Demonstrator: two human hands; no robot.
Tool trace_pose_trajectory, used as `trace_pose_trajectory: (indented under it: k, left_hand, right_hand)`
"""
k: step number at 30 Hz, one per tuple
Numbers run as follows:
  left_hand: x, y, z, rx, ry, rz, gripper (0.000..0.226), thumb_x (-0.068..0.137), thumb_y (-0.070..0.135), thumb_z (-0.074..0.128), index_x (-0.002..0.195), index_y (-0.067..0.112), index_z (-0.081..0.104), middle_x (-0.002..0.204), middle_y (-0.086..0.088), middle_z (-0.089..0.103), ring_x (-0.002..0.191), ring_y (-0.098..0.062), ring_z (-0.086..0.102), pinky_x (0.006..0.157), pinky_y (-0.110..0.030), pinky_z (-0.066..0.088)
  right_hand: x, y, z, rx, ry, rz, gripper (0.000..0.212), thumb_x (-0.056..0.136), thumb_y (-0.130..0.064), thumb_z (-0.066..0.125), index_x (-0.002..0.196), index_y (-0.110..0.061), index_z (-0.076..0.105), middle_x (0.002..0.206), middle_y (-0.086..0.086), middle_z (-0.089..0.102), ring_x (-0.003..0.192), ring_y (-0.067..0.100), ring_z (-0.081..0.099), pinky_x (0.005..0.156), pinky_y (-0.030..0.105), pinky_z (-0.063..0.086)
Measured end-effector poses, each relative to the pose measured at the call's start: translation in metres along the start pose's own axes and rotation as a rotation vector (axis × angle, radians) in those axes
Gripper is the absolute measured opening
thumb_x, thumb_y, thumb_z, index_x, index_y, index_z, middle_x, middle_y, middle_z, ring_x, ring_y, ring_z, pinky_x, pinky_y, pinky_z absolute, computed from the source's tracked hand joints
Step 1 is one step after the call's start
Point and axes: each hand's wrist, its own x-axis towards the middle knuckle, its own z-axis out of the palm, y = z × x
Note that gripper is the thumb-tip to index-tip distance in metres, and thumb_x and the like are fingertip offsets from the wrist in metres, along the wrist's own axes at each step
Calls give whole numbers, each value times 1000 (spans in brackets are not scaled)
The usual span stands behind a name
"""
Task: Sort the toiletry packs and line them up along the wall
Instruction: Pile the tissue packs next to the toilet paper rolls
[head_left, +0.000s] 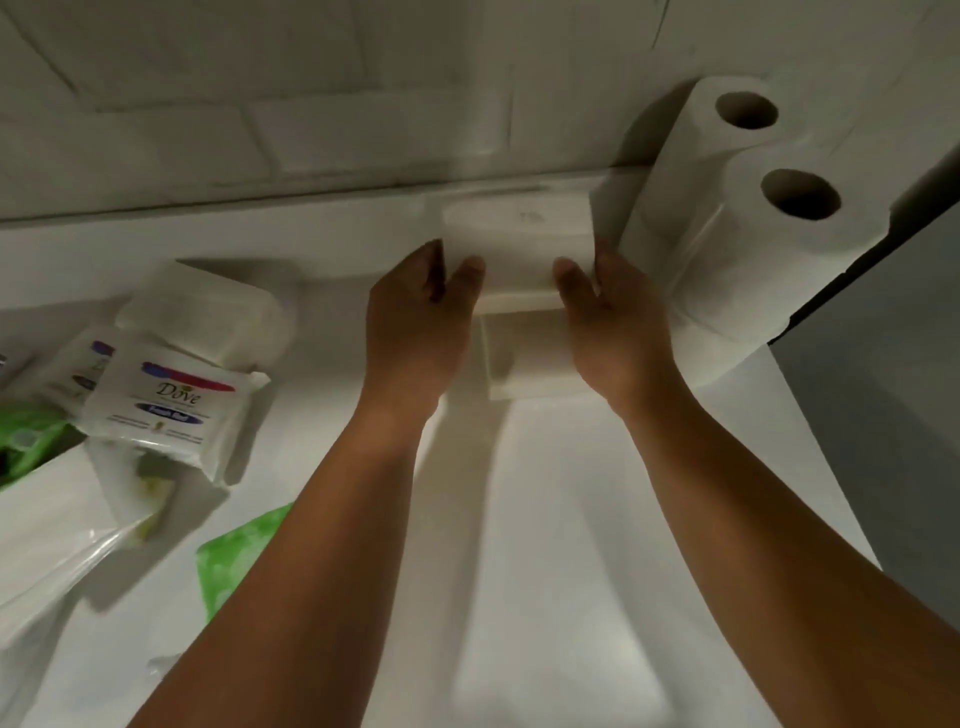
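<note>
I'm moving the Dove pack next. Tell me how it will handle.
The Dove pack will probably flex: its film wrapper shows crimped, wrinkled ends. It looks light for its size. It lies tilted on other packs, so a push may well slide it off.

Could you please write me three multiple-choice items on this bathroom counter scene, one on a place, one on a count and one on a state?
1. Where does the white Dove wipes pack lie?
A. Left of the hands
B. On the paper rolls
C. Right of the hands

2. How many wrapped white paper rolls stand by the wall?
A. One
B. Two
C. Four

3. What are the left hand and right hand doing?
A. Resting flat on the counter
B. Holding the plain white pack between them
C. Holding a green pack

Answers: 1 A, it lies at the picture's left; 2 B, two cardboard cores show; 3 B, fingers press both its ends.
</note>
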Motion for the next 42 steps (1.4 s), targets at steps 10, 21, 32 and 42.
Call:
trace_pose_trajectory:
  k: [10, 21, 32, 42]
  left_hand:
    - [35, -13, 42, 123, 81, 19, 40, 95, 41, 56, 85, 3, 60, 64, -1, 50, 64, -24, 47, 62, -31, 39]
    - [35, -16, 57, 162, 89, -1, 34, 99, 34, 55, 68, 24, 46, 53, 14, 44, 52, -2, 41, 55, -12, 29]
    - [26, 1, 33, 127, -37, -153, 51, 99, 49, 50, 128, 8, 60, 127, -10, 65, 117, -22, 60, 98, -36, 47]
    - [-4, -28, -79, 135, 49, -75, 30, 93, 24, 67, 122, 19, 69, 117, 10, 70, 96, 5, 63, 88, -4, 44]
  right_hand:
    - [47, 16, 0, 95, -4, 162, 32, 103, -30, 45, 127, -15, 57, 111, -5, 66, 104, 9, 62, 96, 28, 50]
    - [56, 27, 7, 113, 9, 266, 33, 104, -30, 41, 133, -19, 53, 109, -9, 53, 103, 6, 50, 89, 19, 37]
    - [41, 6, 5, -368, 46, -7, 58, 103, -25, 44, 155, -13, 21, 158, 6, 31, 147, 21, 27, 116, 25, 20]
    - [-24, -43, 65, -301, 138, -387, 41, 96, -19, 52, 133, -1, 56, 142, 17, 52, 137, 29, 44, 114, 36, 37]
